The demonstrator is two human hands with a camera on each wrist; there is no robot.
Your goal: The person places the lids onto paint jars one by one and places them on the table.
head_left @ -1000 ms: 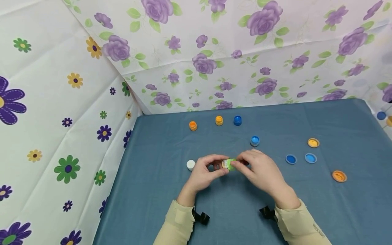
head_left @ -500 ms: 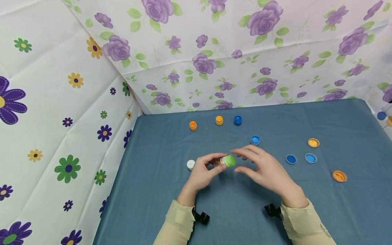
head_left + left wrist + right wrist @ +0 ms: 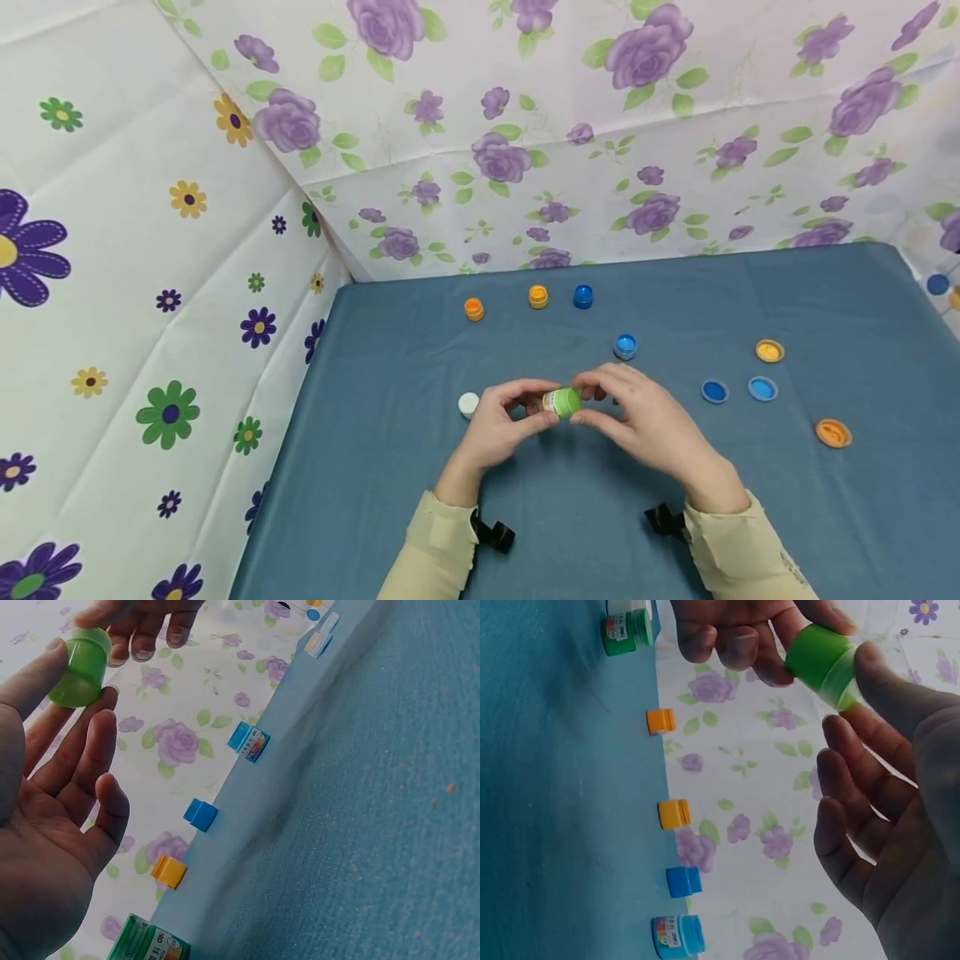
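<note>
My left hand [image 3: 501, 427] grips a small light green paint jar [image 3: 555, 403] by its body, raised over the table and tilted sideways. On the jar's right end sits a green lid [image 3: 570, 402]. My right hand [image 3: 651, 427] pinches that lid between thumb and forefinger, seen closely in the right wrist view, where the lid [image 3: 838, 675] lies against the thumb. The other right fingers stay loosely bent, off the jar. Just left of my left hand stands a darker green jar [image 3: 622, 634] with a white lid [image 3: 468, 405].
Open paint jars stand farther back: orange [image 3: 474, 309], yellow [image 3: 537, 297], dark blue [image 3: 582, 296] and light blue [image 3: 625, 347]. Loose lids lie at right: yellow [image 3: 769, 351], dark blue [image 3: 714, 392], light blue [image 3: 762, 388], orange [image 3: 833, 432]. Floral cloth [image 3: 420, 225] hangs behind the blue-covered table [image 3: 360, 467].
My right hand was on the lid, came away to the right with fingers spread, and is back on it now. My left hand keeps hold of the jar, shifting it slightly.
</note>
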